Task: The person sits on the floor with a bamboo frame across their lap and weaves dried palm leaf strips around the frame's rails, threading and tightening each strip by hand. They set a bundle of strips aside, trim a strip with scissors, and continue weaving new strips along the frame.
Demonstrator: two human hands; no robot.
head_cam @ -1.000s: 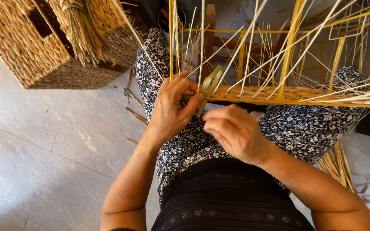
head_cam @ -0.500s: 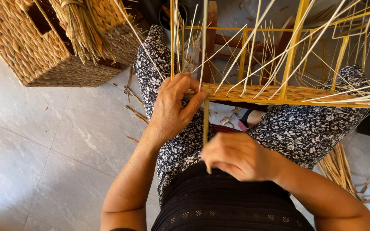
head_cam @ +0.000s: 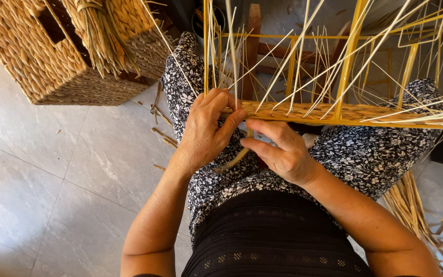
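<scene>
Weaving in progress on a yellow frame (head_cam: 352, 66) resting across the person's lap.

Left hand (head_cam: 206, 131): fingers curled, thumb and fingertips pinched at the near edge of the woven band (head_cam: 303, 110), beside the upright stakes (head_cam: 232, 51).

Right hand (head_cam: 283, 149): fingers closed around a pale rush strand (head_cam: 234, 160), which curves down and leftward beneath both hands. Half a second earlier this hand was drawn back toward the waist with the strand pulled taut; it now sits up against the band, just beside the left hand. Judgement: one pull-through is complete and the strand is being fed in for a further pass.

Woven basket (head_cam: 42, 61): well left of the left hand, on the tiled floor (head_cam: 52, 169), with a bundle of rush (head_cam: 101, 36) draped over its rim.

Loose rush (head_cam: 416, 205): on the floor, right of the right arm.

Packages, labels, signs: none visible.
</scene>
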